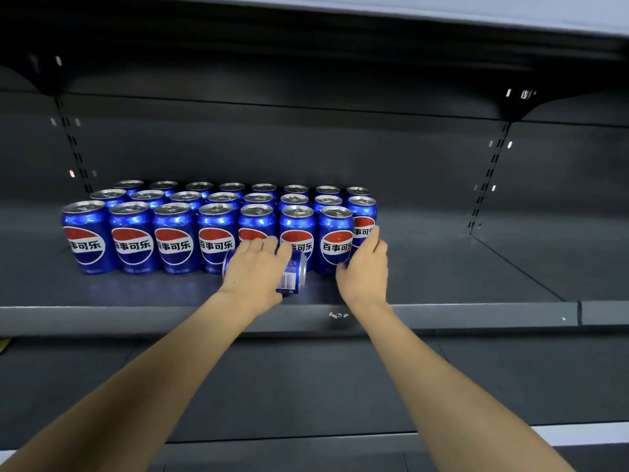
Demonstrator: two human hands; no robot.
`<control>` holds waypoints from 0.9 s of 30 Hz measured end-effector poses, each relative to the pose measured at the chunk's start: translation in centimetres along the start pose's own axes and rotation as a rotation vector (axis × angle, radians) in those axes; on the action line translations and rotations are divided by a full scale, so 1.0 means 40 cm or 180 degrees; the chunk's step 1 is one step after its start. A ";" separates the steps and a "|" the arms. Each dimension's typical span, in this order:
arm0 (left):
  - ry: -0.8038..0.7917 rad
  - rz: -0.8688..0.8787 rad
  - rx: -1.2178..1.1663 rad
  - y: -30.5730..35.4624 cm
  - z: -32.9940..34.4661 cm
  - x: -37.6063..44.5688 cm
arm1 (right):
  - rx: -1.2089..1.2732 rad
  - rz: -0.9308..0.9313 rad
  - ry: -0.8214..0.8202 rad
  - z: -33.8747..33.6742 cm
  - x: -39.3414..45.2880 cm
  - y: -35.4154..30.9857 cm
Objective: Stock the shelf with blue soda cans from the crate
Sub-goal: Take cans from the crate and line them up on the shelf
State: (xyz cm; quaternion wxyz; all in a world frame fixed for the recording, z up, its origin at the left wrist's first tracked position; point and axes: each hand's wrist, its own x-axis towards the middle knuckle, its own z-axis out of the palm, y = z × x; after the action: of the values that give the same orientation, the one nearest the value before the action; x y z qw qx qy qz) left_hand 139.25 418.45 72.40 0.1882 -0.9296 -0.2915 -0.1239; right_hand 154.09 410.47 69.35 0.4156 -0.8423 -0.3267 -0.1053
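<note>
Fingers of left hand (254,267) wrap a tipped can (292,272); right hand (366,264), fingers loosely curved, steadies the end can (335,243). Stand it upright before releasing.

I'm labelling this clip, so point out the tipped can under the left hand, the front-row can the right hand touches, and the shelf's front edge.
tipped can (292,279): head view, barcode side.
front-row can (335,238): head view, logo.
shelf front edge (476,313): head view, bare lip.
</note>
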 end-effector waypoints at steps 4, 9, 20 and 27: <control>0.0464 0.0408 0.0298 0.022 -0.017 -0.008 | 0.0338 -0.0286 0.0281 -0.029 -0.013 0.010; 0.0776 0.0011 -0.1690 0.060 -0.031 -0.010 | 0.0263 -0.0373 -0.0006 -0.044 -0.015 0.035; 0.0316 -0.0755 -0.4825 0.130 -0.073 0.039 | 0.0556 -0.0799 -0.0716 -0.091 -0.019 0.073; 0.0656 -0.0872 -0.4990 0.143 -0.074 0.046 | 0.1234 -0.0699 -0.1642 -0.074 -0.047 0.056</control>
State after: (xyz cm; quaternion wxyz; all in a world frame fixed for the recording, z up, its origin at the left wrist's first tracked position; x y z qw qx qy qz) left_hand 143.73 413.78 74.10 -0.5104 -0.7311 -0.2123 -0.3998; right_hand 154.35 406.34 68.96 0.4579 -0.7063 -0.5237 0.1312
